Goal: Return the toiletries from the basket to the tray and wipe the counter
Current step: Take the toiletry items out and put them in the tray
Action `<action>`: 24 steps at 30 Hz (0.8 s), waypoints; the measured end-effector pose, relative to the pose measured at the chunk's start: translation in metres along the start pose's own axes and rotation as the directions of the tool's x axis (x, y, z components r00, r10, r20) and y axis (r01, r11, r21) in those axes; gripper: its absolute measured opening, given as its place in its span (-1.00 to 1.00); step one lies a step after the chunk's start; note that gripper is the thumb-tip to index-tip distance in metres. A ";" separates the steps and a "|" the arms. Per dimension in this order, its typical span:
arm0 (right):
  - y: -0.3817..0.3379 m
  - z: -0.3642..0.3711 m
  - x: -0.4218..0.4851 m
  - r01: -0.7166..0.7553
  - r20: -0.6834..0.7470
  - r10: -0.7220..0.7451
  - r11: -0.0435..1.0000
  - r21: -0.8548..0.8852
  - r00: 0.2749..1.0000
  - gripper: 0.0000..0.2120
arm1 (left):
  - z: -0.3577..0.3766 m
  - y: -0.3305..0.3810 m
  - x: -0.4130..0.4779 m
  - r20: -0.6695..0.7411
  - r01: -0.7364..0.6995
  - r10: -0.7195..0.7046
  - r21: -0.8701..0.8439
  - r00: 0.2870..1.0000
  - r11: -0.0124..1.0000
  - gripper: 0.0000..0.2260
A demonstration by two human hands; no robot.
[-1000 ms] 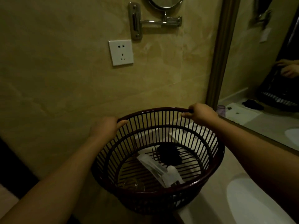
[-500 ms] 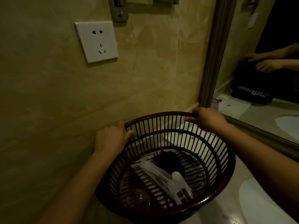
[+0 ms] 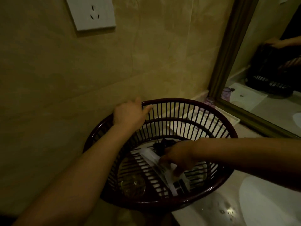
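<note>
**One basket, three items inside**

Left hand (image 3: 129, 114) grips the far-left rim of the basket (image 3: 187, 101) on the worktop (image 3: 211, 212) edge. Right hand (image 3: 177, 156) closes on one white packet (image 3: 156, 162); one dark bundle (image 3: 164, 142) and one glass (image 3: 132, 185) lie nearby.

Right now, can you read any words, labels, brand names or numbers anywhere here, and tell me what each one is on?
No text can be read.
Packet under the right hand: dark blocks of print, too blurred to read.
Socket on the wall: only slots, no lettering.
Basket, held by the left hand: no label shows.
Glass in the basket: no marking shows.
</note>
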State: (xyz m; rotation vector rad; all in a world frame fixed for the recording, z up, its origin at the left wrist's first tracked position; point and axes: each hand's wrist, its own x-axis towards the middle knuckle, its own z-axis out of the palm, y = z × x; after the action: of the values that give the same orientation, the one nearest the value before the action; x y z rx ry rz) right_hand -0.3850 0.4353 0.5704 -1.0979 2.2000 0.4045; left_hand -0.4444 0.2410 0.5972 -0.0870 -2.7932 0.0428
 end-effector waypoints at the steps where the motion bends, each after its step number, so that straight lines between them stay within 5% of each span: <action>1: -0.002 0.000 0.003 0.011 0.027 -0.010 0.999 -0.044 1.000 -0.42 | 0.001 -0.002 0.002 0.019 0.018 -0.018 -0.013 1.000 1.000 -0.40; 6: -0.049 -0.012 0.032 0.180 -0.187 -0.177 0.984 0.001 0.966 -0.30 | -0.002 -0.007 0.006 0.053 0.045 -0.042 -0.056 0.998 0.997 -0.38; 9: -0.080 -0.006 0.062 0.256 -0.116 -0.293 0.931 -0.260 0.949 -0.08 | -0.001 -0.008 0.004 0.025 0.032 -0.030 -0.068 0.999 0.997 -0.36; 12: -0.088 -0.004 0.086 0.292 -0.037 -0.323 0.894 -0.341 0.946 0.09 | -0.001 -0.008 0.005 0.033 0.023 -0.020 -0.080 0.999 0.997 -0.34; 19: -0.079 -0.002 0.107 0.330 -0.177 -0.376 0.913 -0.242 0.910 -0.41 | -0.001 -0.011 0.003 0.023 -0.007 0.009 -0.087 1.000 0.996 -0.38; 24: -0.042 -0.040 0.047 0.241 -0.428 -0.273 0.962 -0.128 0.862 -0.33 | 0.003 -0.011 0.006 0.005 -0.015 0.016 -0.046 1.000 0.999 -0.36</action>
State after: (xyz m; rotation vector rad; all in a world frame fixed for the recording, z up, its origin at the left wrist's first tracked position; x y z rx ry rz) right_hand -0.3886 0.3607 0.5698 -1.6334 2.3854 0.1184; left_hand -0.4513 0.2306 0.5971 -0.1199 -2.7993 -0.0168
